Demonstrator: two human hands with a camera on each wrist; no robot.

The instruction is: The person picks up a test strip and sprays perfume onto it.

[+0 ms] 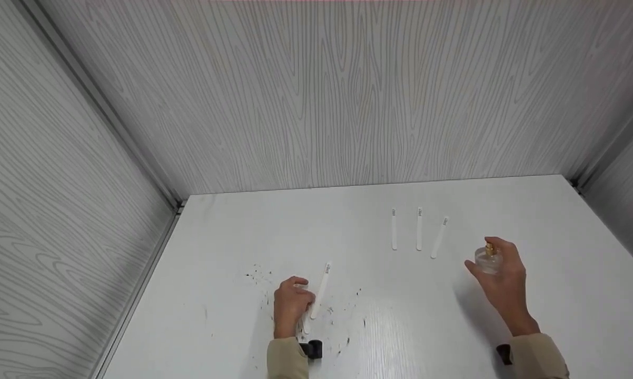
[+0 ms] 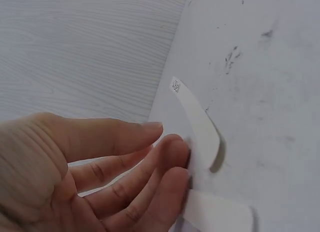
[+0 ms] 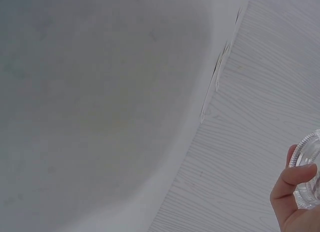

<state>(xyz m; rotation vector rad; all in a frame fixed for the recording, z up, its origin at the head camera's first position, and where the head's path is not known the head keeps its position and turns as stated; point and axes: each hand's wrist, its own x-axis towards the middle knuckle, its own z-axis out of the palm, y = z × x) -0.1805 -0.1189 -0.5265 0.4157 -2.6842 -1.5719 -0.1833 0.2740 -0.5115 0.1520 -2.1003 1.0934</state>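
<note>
My right hand (image 1: 506, 279) grips a round clear glass perfume bottle (image 1: 486, 263) above the right side of the table, with its index finger on the gold spray top (image 1: 490, 248). At the right edge of the right wrist view, the ribbed glass of the bottle (image 3: 301, 151) shows between thumb and fingers. My left hand (image 1: 291, 305) is low over the table with loosely bent fingers and a gap between thumb and fingertips. Beside it lies a white paper strip (image 1: 320, 292) with a printed end. A second strip (image 2: 220, 212) lies partly hidden under the left fingers.
Three more white strips lie farther back, a left one (image 1: 394, 231), a middle one (image 1: 419, 231) and a slanted right one (image 1: 439, 239). Dark specks mark the white table (image 1: 216, 252) around the left hand. Wood-grained panels (image 1: 316, 95) stand behind and at both sides.
</note>
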